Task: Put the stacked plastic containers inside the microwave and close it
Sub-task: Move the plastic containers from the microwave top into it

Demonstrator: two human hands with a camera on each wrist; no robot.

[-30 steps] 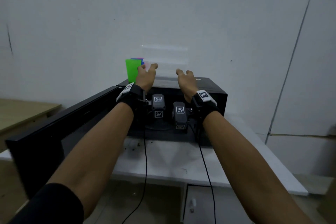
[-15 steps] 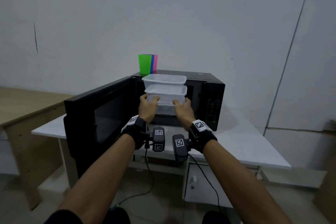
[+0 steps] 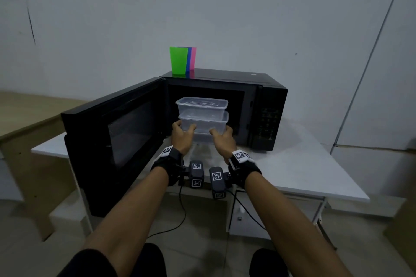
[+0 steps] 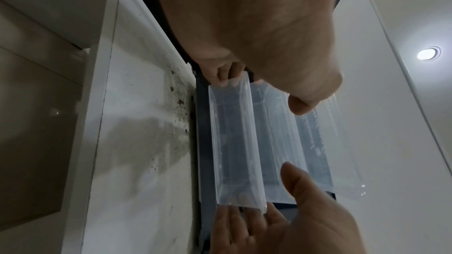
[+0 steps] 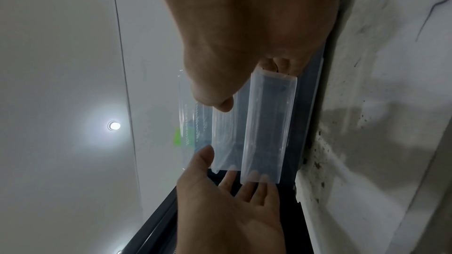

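Three clear plastic containers (image 3: 202, 117) form a stack that I hold at the mouth of the open black microwave (image 3: 265, 105). My left hand (image 3: 182, 134) grips the stack's left end and my right hand (image 3: 222, 139) grips its right end. In the left wrist view my left hand (image 4: 259, 88) has its fingers behind the bottom container (image 4: 234, 142) and its thumb on the front. The right wrist view shows my right hand (image 5: 244, 88) holding the stack (image 5: 266, 126) the same way. The microwave door (image 3: 117, 132) hangs open to the left. I cannot tell whether the stack touches the cavity floor.
Green, blue and pink cups (image 3: 180, 59) stand on top of the microwave at its back left. The microwave sits on a white table (image 3: 304, 171) with dark specks near its front. A wooden desk (image 3: 22, 119) stands to the left. A wall is close behind.
My hands were up at the microwave's top one second ago. They have since brought the stack down in front of the open cavity, and it now sits lower than half a second ago.
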